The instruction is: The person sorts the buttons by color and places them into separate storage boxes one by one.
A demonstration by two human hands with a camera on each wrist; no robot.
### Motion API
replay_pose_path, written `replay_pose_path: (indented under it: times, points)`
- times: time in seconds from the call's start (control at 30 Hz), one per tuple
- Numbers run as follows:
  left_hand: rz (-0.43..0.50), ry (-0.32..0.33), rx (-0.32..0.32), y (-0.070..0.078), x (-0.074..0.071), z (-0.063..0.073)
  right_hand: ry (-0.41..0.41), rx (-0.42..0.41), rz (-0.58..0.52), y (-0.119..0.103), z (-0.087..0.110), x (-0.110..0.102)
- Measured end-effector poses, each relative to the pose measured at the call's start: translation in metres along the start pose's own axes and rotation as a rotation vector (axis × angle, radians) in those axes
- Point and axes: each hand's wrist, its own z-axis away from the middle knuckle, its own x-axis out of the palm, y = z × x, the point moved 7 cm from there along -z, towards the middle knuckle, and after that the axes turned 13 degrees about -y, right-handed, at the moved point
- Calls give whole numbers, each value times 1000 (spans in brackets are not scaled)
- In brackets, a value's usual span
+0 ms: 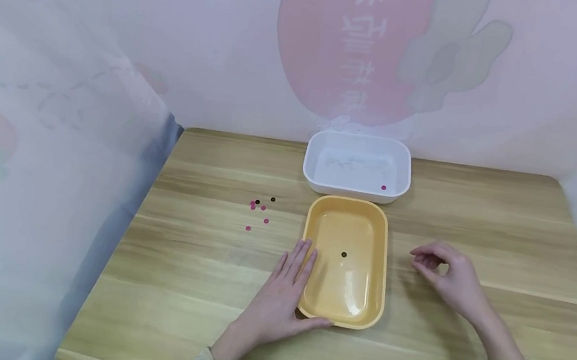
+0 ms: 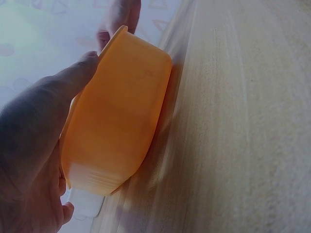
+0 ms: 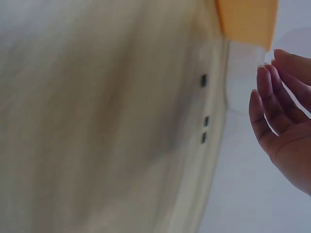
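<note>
A yellow rectangular tray (image 1: 383,272) stands at the middle of the table with one small dark disc (image 1: 344,255) on its floor. My left hand (image 1: 275,302) rests against it, straight fingers over the left rim and thumb along the near rim. In the left wrist view the thumb (image 2: 77,75) lies at the tray's edge. To the tray's right, my right hand (image 1: 447,276) hovers above the table. Its fingers bend loosely, thumb and index tips close together. The right wrist view shows nothing between those fingers (image 3: 265,82).
Behind the yellow tray stands a white tray (image 1: 312,176) with one pink disc (image 1: 384,188) inside. Several small pink discs (image 1: 263,208) and two dark ones (image 1: 273,199) lie on the table to the left. Small dark marks (image 3: 203,80) show on the tabletop in the right wrist view.
</note>
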Motion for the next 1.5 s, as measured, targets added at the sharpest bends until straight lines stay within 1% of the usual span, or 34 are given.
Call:
replay_pose_path:
  times: [0.27,0.4,0.53,0.67,0.9,1.13,1.23,1.37,1.5]
  points:
    - [-11,13,1,0,-2,2,-101,96,33,31,6,9]
    - [-14,17,1,1,-4,2,-150,129,52,40,6,11]
    - [-6,23,4,2,-5,2,-175,145,57,45,5,13]
    - [7,20,4,1,-5,1,-181,152,74,46,5,12]
    - [-12,32,8,2,-4,2,-203,189,65,48,8,15]
    - [-15,31,5,2,-4,3,-183,173,85,47,9,16]
    - [-6,23,6,2,-4,2,-170,179,87,47,10,16]
    - [8,9,7,1,-2,2,-148,191,57,47,10,15]
    - [6,8,4,1,-1,1,-131,230,-13,51,12,13]
